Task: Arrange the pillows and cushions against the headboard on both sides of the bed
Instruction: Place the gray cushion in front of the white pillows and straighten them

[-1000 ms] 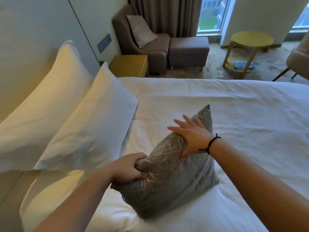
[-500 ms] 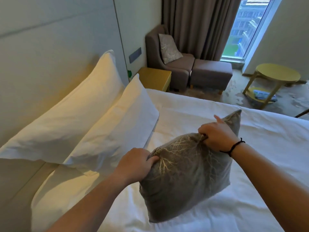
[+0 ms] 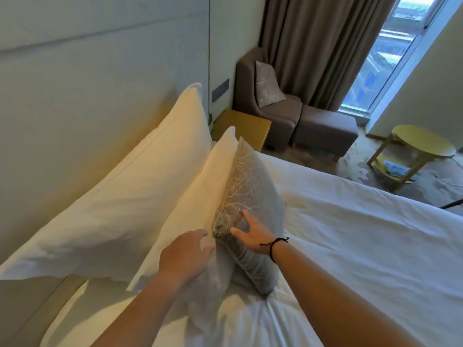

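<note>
— Grey, velvety, with a pale branching pattern stitched across it: is that square cushion [image 3: 253, 196] standing up?

— On edge, yes, tilted back so it leans against the front white pillow [image 3: 200, 196]. Its lower corner sinks into the white sheet of the bed [image 3: 363, 246].

— And behind that pillow?

— A second, larger white pillow [image 3: 130, 196] rests against the pale padded headboard [image 3: 87, 83]. Both pillows slope the same way, one overlapping the other.

— What are the hands doing?

— The right hand [image 3: 253, 234], with a thin black cord bracelet [image 3: 273, 246] at the wrist, lies flat on the cushion's face near its nearer upper corner, fingers spread wide and pressing, not gripping. The left hand [image 3: 185, 254] sits just beside that same corner, against the front pillow; its fingers are loosely open and slightly blurred, and I cannot tell whether the tips touch the cushion.

— Anything past the bed?

— A yellow wooden bedside cabinet [image 3: 241, 126] stands by the headboard. Beyond it is a brown upholstered armchair [image 3: 275, 113] with a matching footstool [image 3: 325, 128]; another patterned grey cushion [image 3: 268, 87] is propped in the chair. Brown curtains [image 3: 320, 46] hang beside the window [image 3: 390, 58], and a round yellow side table [image 3: 421, 141] stands on the floor at the right.
</note>
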